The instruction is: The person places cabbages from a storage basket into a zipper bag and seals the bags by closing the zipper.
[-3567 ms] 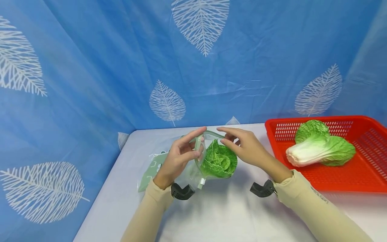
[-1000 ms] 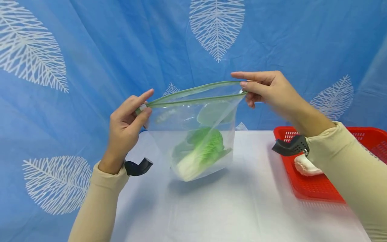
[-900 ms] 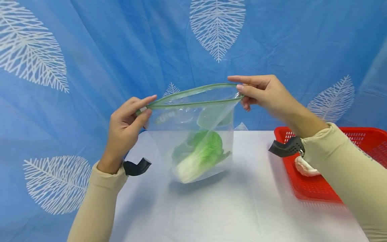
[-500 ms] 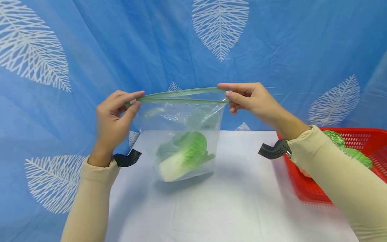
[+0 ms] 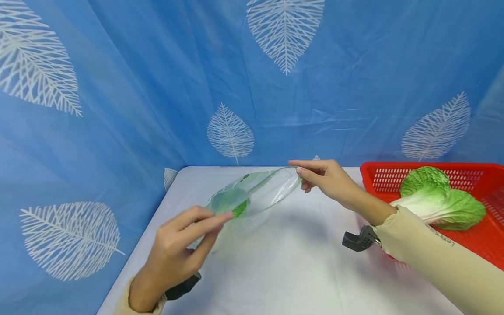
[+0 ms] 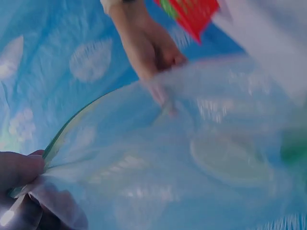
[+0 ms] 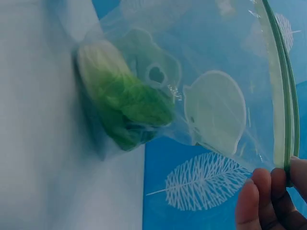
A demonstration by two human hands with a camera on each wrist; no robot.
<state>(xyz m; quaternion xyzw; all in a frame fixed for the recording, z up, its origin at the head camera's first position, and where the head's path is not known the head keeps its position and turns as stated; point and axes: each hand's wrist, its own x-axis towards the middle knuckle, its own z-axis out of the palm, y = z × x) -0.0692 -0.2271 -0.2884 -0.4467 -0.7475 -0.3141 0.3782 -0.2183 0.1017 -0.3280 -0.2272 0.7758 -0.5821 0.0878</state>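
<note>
Head view: zip-top bag (image 5: 271, 190) runs 8-to-2 o'clock from left hand (image 5: 177, 246) to right hand (image 5: 331, 179), both pinching its rim.

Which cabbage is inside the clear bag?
The cabbage showing through the bag held by the left hand and right hand; the greens in the red basket lie unbagged.

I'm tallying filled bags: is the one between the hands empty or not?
Not empty: through the clear wall of the bag, the right wrist view shows a cabbage inside.
</note>
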